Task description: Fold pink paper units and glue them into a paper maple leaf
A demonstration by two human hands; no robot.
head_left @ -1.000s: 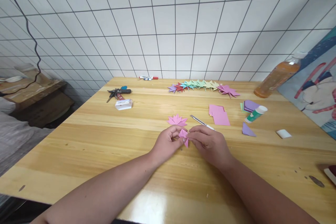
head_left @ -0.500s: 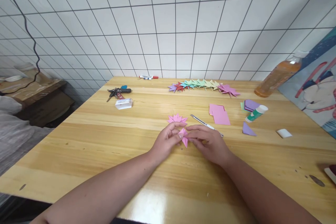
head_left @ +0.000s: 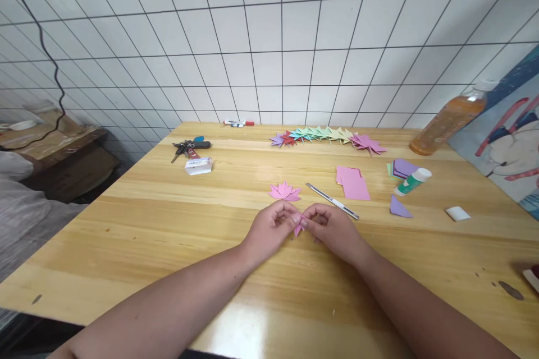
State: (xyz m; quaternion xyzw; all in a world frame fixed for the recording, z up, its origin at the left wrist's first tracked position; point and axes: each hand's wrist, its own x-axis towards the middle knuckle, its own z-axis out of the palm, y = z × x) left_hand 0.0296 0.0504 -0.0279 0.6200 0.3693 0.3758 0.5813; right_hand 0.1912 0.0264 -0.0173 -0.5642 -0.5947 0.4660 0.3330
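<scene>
Between my two hands is a small folded piece of pink paper (head_left: 298, 230), its pointed end showing below the fingers. My left hand (head_left: 273, 226) pinches it from the left, thumb on top. From the right, my right hand (head_left: 332, 228) pinches the same piece with thumb and curled fingers. Much of the paper is hidden by the fingertips. Just beyond my hands lies a pink folded paper fan shape (head_left: 285, 191) with several points. A utility knife (head_left: 332, 201) rests on the table past my right hand.
Pink paper sheets (head_left: 353, 183), a purple folded triangle (head_left: 399, 207), a glue stick (head_left: 413, 182) and a white eraser-like block (head_left: 457, 213) lie to the right. A row of coloured paper stars (head_left: 324, 134) and an orange drink bottle (head_left: 450, 120) are at the back. Keys (head_left: 189, 148) lie left.
My right hand's fingers have curled in and now pinch the pink paper, where they were stretched out over it before. The knife and the pink fan shape show more fully.
</scene>
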